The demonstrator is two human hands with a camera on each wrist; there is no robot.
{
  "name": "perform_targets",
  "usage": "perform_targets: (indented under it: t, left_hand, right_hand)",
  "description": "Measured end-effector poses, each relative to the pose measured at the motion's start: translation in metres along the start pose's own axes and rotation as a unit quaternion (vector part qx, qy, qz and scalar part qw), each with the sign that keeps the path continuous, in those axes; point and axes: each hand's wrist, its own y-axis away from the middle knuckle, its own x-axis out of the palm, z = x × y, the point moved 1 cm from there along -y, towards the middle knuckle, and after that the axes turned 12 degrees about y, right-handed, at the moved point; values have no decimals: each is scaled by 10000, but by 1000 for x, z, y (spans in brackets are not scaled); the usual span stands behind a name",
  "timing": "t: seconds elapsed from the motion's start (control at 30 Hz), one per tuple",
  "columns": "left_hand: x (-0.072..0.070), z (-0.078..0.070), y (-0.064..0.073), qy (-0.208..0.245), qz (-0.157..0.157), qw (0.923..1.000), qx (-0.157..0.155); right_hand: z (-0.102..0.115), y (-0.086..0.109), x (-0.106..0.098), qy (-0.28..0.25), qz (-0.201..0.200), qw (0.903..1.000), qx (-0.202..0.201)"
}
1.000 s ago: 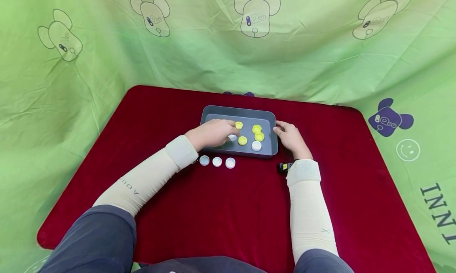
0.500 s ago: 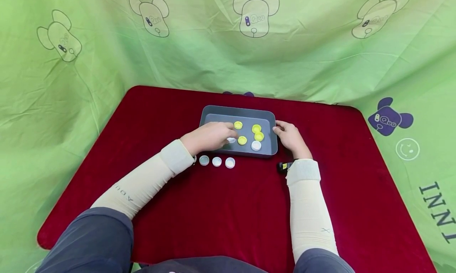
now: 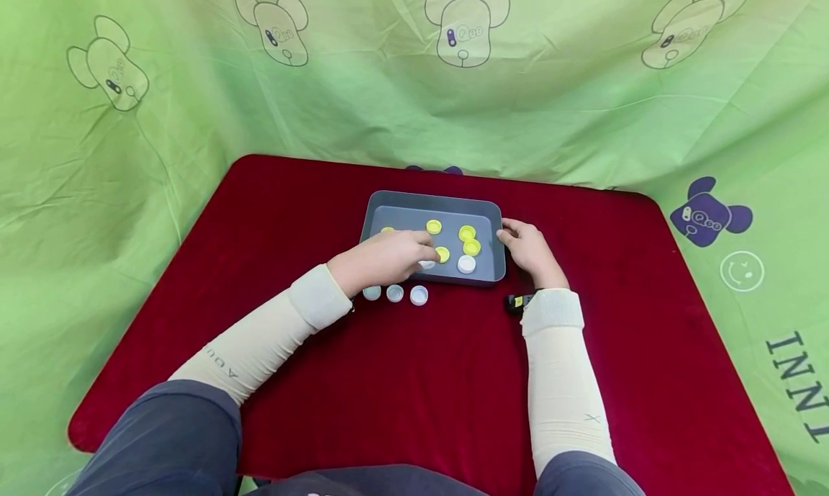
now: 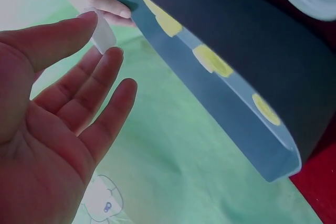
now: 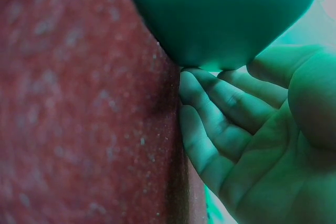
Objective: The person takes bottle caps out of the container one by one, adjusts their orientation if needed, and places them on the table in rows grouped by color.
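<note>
At grey tray (image 3: 408,217) | left grip (image 3: 386,256) pinches white cap (image 4: 106,37), part-hiding yellow cap (image 3: 387,229) | right grip (image 3: 529,251) seemingly loose against tray end

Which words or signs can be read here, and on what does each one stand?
"INNI", turned sideways: green cloth, right edge.
"Q", rest blurred: eared figures on that cloth.
Winking smiley sign: same cloth.
"AQU", middle letter unsure: left sleeve.
"X": right sleeve.
Too small: yellow label on black device, print on dark shirt.
None readable: tray, caps.
</note>
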Motion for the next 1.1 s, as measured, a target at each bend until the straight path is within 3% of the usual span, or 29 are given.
perform_targets:
  t: [0.27, 0.57, 1.1]
  left_hand:
    - [8, -8, 2, -46, -161, 9997, 177]
    - [12, -16, 2, -76, 26, 9999, 112]
    - [22, -21, -3, 131, 53, 9997, 192]
  right_hand:
    - [0, 1, 0, -25, -27, 10000, -19]
    - [0, 1, 1, -90, -41, 9999, -59]
    - [0, 0, 1, 59, -110, 9999, -91]
